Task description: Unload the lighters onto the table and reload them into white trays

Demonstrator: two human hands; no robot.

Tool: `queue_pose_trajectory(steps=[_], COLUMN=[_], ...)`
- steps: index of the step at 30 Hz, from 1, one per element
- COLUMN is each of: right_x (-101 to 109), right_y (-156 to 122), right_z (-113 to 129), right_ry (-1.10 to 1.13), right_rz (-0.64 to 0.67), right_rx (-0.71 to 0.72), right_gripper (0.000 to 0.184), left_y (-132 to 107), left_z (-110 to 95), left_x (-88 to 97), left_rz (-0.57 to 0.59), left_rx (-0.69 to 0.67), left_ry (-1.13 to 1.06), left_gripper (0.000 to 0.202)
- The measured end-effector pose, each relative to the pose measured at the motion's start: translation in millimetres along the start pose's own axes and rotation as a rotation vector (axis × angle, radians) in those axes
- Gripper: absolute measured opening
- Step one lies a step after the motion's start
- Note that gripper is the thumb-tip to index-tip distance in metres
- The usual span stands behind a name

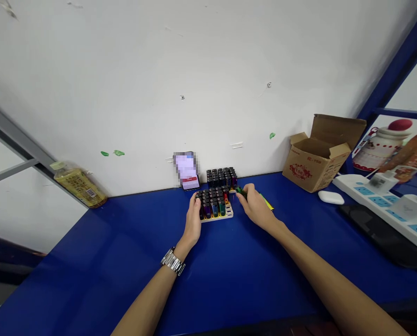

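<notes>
A pale tray (229, 213) on the blue table holds several rows of lighters (213, 208), upright, with black tops and shiny purple, blue, green and red bodies. Empty slots show at the tray's right end. My left hand (193, 217) is wrapped round the left side of this filled tray, with a metal watch on the wrist. Just right of the tray, my right hand (256, 207) pinches a dark green lighter (241, 192), held tilted. Behind stands a second group of black-topped lighters (221, 177). Something yellow-green (267, 202) lies partly hidden behind my right hand.
A phone (187, 170) leans on the wall behind the tray. On the right are an open cardboard box (308, 165), a white earbud case (330, 197), a black flat device (372, 233) and a power strip (379, 203) with plugs. A yellow bottle (79, 185) stands far left.
</notes>
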State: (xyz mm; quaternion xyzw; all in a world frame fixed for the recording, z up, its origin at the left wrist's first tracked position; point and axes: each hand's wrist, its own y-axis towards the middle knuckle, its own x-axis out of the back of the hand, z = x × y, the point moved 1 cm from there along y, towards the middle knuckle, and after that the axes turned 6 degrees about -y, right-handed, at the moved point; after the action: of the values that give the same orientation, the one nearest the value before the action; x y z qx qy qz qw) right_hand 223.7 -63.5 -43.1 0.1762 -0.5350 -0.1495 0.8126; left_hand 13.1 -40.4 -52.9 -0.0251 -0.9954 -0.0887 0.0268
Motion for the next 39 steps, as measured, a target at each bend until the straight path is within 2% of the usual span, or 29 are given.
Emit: queue_pose_trajectory(steps=[3, 7, 10, 13, 15, 20, 25, 32, 39], right_x=[0.3, 2.6, 3.7, 0.7, -3.2, -10.9, -10.8, -14.3, -12.1], right_y=[0.4, -2.0, -4.6, -6.1, -6.4, -5.3, -3.1, -4.4, -3.9], right_z=[-0.7, 5.1, 13.9, 21.1, 23.2, 24.3, 29.1, 30.7, 32.4], right_ry=[0.316, 0.502, 0.75, 1.076, 1.182, 1.202, 1.239, 1.261, 1.264], right_rz=[-0.048, -0.059, -0.014, 0.078, 0.137, 0.22, 0.178, 0.201, 0.102], right_rx=[-0.064, -0.088, -0.108, -0.195, -0.257, -0.458, -0.649, -0.663, -0.67], right_gripper=[0.022, 0.025, 0.025, 0.029, 0.034, 0.059, 0.052, 0.051, 0.041], left_y=[-0.1, -0.2, 0.0, 0.4, 0.8, 2.1, 1.9, 1.7, 1.4], left_z=[-0.6, -1.1, -0.8, 0.0, 0.5, 2.0, 2.0, 1.3, 1.4], left_x=[-0.1, -0.4, -0.4, -0.2, -0.2, 0.5, 0.6, -0.2, 0.1], left_rz=[-0.004, -0.002, -0.004, -0.005, 0.002, 0.001, 0.007, 0.011, 0.008], left_rx=[-0.008, -0.019, -0.026, -0.033, -0.036, -0.044, -0.04, -0.04, -0.025], left_ry=[0.005, 0.007, 0.007, 0.006, 0.005, 0.016, 0.021, 0.014, 0.007], left_gripper=[0.056, 0.054, 0.054, 0.054, 0.055, 0.056, 0.057, 0.057, 0.057])
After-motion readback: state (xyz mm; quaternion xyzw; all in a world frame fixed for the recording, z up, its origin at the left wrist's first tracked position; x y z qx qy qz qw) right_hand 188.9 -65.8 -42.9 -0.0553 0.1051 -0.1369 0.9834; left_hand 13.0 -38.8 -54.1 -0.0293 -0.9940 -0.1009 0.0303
